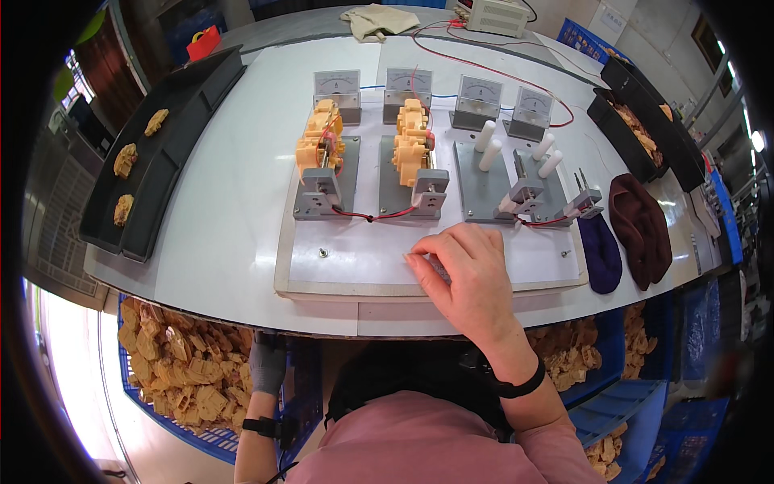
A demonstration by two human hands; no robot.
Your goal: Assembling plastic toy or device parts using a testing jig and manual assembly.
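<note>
My right hand (468, 274) is over the front of a white board (371, 262), its fingers curled and its thumb and forefinger tips close together. A greyish patch shows in the gap between them; whether anything is held is hidden. My left hand (268, 367), in a grey glove, hangs below the table edge beside a crate of yellow parts, fingers hidden. Behind my right hand, two yellow plastic frames (319, 145) (410, 145) stand on grey test fixtures. Two more fixtures (481, 185) (544, 185) carry bare white pegs. Behind them are several analog meters (409, 87).
A black tray (173, 133) with several yellow pieces lies at left. Black bins (637, 133) and dark cloths (639, 230) are at right. Blue crates (201, 427) of yellow parts sit below the table. A power supply (493, 18) with red wires stands at the back.
</note>
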